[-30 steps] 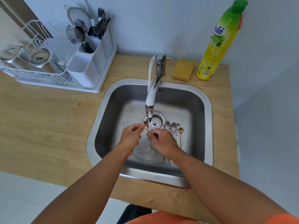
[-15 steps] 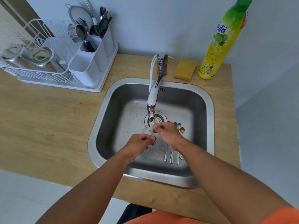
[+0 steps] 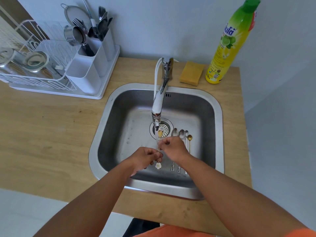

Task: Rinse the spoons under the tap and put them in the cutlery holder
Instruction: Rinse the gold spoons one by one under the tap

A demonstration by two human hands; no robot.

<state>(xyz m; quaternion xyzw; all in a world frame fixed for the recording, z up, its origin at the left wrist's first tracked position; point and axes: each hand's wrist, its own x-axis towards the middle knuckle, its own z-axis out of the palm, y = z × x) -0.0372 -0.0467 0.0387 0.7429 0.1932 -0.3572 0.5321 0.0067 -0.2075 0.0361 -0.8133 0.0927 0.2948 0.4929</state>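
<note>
The gold spoon [image 3: 159, 145] sat bowl-up beneath the tap [image 3: 158, 106] at frame centre, flipped since a second before — left hand [image 3: 145, 158] pinched its lower stem, right hand [image 3: 172, 147] its upper. Four spoons [image 3: 181, 134] waited in the sink [image 3: 217, 117]; the cutlery holder [image 3: 89, 71] stood upper left.

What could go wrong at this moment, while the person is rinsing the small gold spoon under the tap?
The flower-ended gold spoon is only pinched by the left hand and right hand; wet, it might slip into the sink.

Its bowl sits directly under the tap, so water may splash onto the wooden counter.
</note>
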